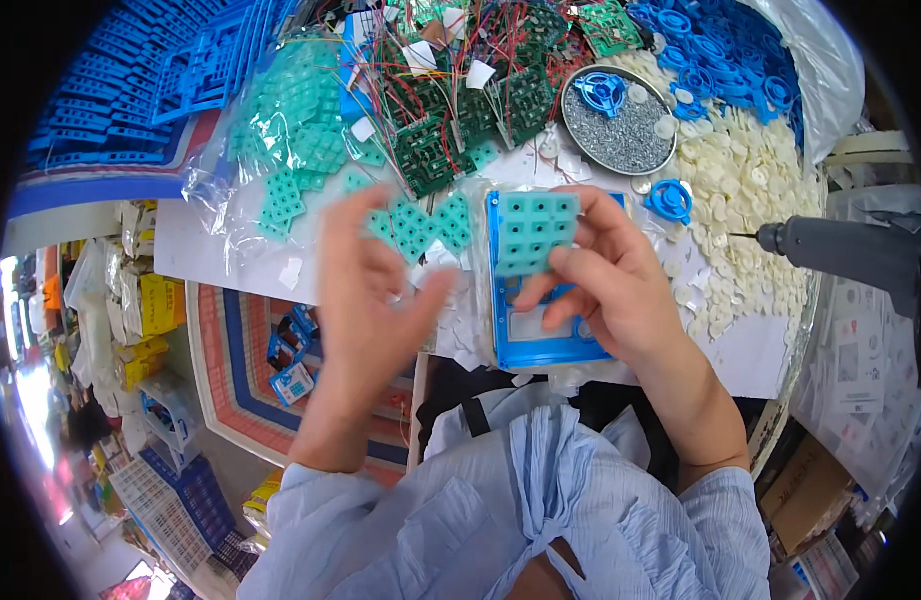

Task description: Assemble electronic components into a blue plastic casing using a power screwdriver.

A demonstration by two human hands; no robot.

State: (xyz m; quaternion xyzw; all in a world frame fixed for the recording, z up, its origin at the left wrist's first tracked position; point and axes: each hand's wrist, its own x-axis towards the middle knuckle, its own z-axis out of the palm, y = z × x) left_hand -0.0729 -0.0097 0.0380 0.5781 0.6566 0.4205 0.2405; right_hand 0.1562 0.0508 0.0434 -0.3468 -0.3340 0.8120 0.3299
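Pinching green keypad [525, 245], right hand [625, 285]; left hand [363, 305] wide; cluttered white table [205, 230]; yellow packages [162, 303] leftward.

The right hand [620, 280] pinches a green keypad sheet [535, 234] over a blue casing [552, 352], while the left hand [362, 305], blurred, is spread near loose keypad sheets [407, 229] lying between the hands, with wired circuit boards [432, 155] beyond them.
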